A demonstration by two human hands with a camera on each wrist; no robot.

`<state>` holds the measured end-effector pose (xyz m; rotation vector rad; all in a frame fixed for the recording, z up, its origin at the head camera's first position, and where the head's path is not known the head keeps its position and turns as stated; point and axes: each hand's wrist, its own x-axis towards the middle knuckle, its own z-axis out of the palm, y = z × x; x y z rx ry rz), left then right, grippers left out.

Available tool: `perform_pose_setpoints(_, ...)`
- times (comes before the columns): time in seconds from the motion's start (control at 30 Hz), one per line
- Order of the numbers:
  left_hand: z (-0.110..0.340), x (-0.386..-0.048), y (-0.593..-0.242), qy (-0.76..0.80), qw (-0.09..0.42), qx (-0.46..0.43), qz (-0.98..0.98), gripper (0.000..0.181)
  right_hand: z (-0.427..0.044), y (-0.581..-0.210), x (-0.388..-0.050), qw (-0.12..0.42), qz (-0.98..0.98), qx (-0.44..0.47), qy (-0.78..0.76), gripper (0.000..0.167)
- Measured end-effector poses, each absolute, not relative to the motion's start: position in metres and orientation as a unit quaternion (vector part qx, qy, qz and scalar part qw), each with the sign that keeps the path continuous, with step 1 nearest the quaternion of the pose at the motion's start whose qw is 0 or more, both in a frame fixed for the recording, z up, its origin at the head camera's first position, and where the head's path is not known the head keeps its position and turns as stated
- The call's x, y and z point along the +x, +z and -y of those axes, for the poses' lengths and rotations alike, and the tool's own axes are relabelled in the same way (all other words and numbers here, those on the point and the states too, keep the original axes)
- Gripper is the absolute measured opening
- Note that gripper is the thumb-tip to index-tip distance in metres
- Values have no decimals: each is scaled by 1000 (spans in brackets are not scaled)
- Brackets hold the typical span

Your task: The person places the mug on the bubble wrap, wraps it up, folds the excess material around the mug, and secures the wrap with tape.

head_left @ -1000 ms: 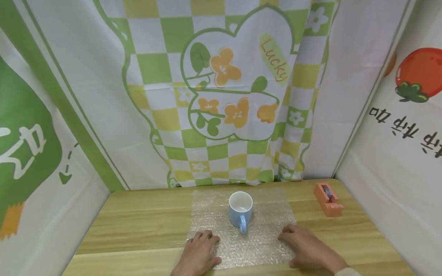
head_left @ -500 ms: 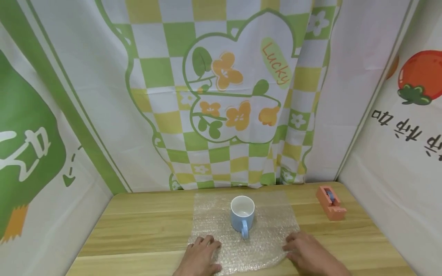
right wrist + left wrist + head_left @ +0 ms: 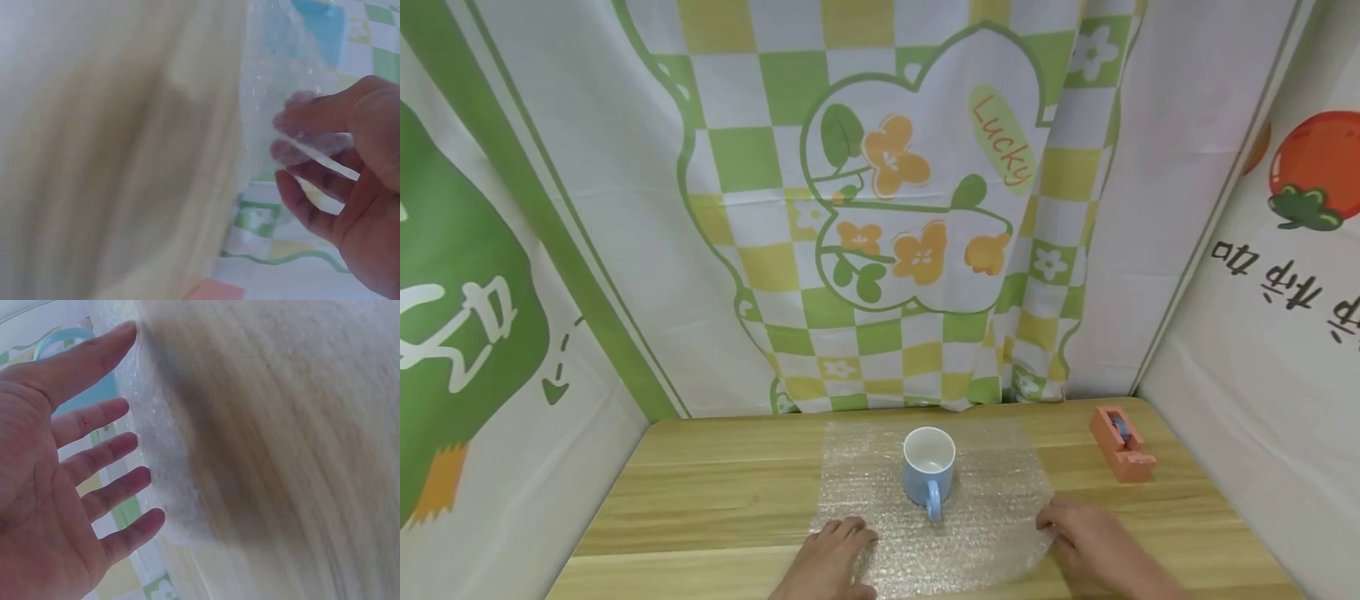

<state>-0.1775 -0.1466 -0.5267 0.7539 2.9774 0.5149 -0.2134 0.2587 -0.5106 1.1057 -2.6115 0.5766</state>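
Note:
A light blue mug [image 3: 928,473], white inside, stands upright on a clear sheet of bubble wrap [image 3: 951,554]. Its handle points toward the front. At the sheet's front left corner lies my left hand [image 3: 829,560]; in the left wrist view that hand [image 3: 50,481] has spread fingers at the edge of the bubble wrap [image 3: 165,481] and grips nothing. My right hand [image 3: 1090,537] pinches the sheet's right edge near the front corner, which is slightly lifted. Through the film in the right wrist view, thumb and fingertips of the right hand [image 3: 350,169] show.
An orange tape dispenser [image 3: 1122,446] with a blue roll stands at the back right of the wooden table [image 3: 722,492]. A checkered curtain [image 3: 917,333] hangs behind the table's back edge, with printed cloth walls on both sides.
My right hand has taken the bubble wrap's front right edge between thumb and fingers, lifted it slightly and shifted a little right. The left hand stays near the left corner. The mug stays put.

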Motion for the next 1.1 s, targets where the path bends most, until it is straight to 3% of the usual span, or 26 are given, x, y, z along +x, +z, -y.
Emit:
perform_pose_setpoints(0.13,153,-176,-525,180,25,237,-954,69,-251,-484,-221,92,896,343,265,24)
perform_pose_setpoints(0.47,173,-174,-520,189,65,215,-956,67,-200,-445,-254,147,863,365,318,12)
perform_pose_setpoints(0.67,181,-174,-515,203,79,196,-956,63,-162,-440,-279,193,857,369,305,6)
perform_pose_setpoints(0.9,182,-173,-514,203,73,190,-958,46,-127,-441,-302,147,873,338,319,13)
perform_pose_setpoints(1.1,182,-172,-517,229,68,175,-955,40,-109,-453,-313,145,879,325,319,14)
